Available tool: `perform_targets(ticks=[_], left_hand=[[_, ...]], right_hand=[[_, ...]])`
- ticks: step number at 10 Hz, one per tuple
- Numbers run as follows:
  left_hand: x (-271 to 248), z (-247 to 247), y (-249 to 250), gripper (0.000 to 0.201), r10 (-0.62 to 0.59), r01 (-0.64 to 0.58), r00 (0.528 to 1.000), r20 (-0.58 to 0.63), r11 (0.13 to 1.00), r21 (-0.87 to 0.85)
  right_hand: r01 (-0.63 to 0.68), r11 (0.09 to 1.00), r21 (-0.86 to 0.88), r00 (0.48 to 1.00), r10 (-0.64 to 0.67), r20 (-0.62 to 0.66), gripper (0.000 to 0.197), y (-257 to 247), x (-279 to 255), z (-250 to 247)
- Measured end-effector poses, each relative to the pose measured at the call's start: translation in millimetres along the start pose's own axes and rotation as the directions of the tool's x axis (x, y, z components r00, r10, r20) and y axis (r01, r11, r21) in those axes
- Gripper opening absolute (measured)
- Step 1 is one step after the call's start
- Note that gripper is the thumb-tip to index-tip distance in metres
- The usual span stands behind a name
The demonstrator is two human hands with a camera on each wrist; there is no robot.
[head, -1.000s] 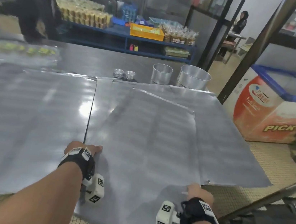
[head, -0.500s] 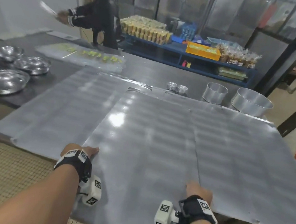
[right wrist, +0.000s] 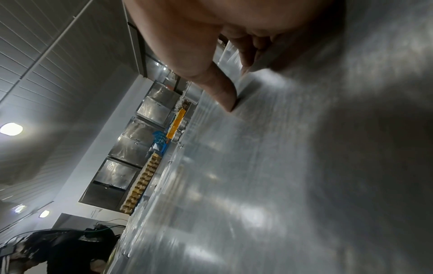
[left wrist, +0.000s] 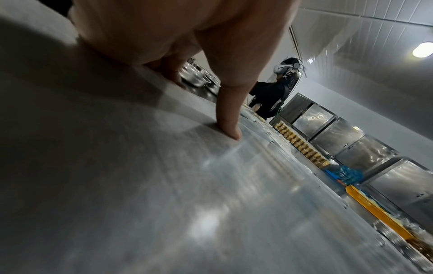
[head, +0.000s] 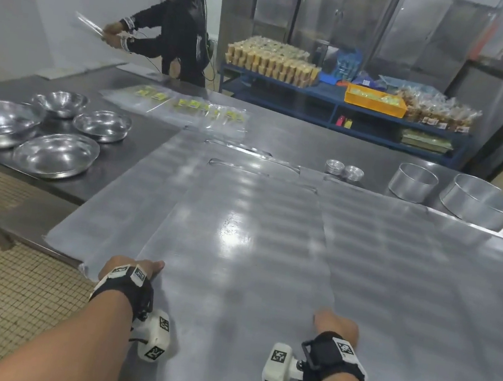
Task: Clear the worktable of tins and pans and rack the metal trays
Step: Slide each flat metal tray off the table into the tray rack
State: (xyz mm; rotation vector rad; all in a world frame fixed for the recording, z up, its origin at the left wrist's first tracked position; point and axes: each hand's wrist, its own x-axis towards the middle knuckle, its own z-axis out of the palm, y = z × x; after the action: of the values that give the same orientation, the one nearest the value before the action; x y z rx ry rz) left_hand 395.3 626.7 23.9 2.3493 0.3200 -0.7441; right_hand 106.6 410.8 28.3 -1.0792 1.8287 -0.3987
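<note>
Several large flat metal trays lie overlapping on the steel worktable point(head: 286, 137). The top tray point(head: 236, 246) is in the middle, and both my hands hold its near edge. My left hand point(head: 134, 266) grips the left corner, thumb point(left wrist: 230, 120) pressed on top and fingers point(left wrist: 172, 74) curled under the edge. My right hand point(head: 335, 323) grips the right part of the same edge, thumb point(right wrist: 219, 89) on top and fingers point(right wrist: 246, 55) tucked under. Two round tins point(head: 412, 182) point(head: 480, 201) and two small fluted tins point(head: 335, 166) stand at the far right.
Several steel bowls point(head: 56, 155) sit on the table's left end. Clear bags with yellow labels point(head: 190, 108) lie at the back. Another person point(head: 181, 31) stands behind the table holding a sheet. A blue shelf point(head: 335, 105) with packed goods is beyond. Tiled floor point(head: 5, 302) is at the lower left.
The view has swung left, bringing the bowls and the other person into sight. Both hands keep the same hold on the top tray's near edge.
</note>
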Motion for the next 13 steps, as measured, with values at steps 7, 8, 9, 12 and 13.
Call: perform_targets(ticks=[7,8,9,12,13], left_hand=[[155,-31,59,0.093,0.086,-0.076,0.995,-0.056,0.985,0.156],[155,-30,64,0.088,0.083,-0.072,0.994,-0.069,0.986,0.152],[157,-28,67,0.086,0.109,-0.090,0.989,-0.096,0.979,0.183],[166,-22,77,0.098,0.088,-0.083,0.996,-0.030,0.984,0.159],[168,-22,80,0.093,0.078,-0.080,0.997,0.030,0.995,0.061]], right_hand=[[0.056,0.990,-0.129,0.997,-0.050,0.051,0.036,-46,5,131],[0.020,0.988,-0.150,1.000,-0.017,0.025,0.038,-46,14,143],[0.049,0.959,-0.278,0.999,-0.044,0.026,0.040,-51,15,156],[0.039,0.901,-0.431,0.998,-0.055,-0.025,0.059,-45,61,176],[0.064,0.930,-0.361,0.997,-0.073,-0.009,0.053,-51,45,171]])
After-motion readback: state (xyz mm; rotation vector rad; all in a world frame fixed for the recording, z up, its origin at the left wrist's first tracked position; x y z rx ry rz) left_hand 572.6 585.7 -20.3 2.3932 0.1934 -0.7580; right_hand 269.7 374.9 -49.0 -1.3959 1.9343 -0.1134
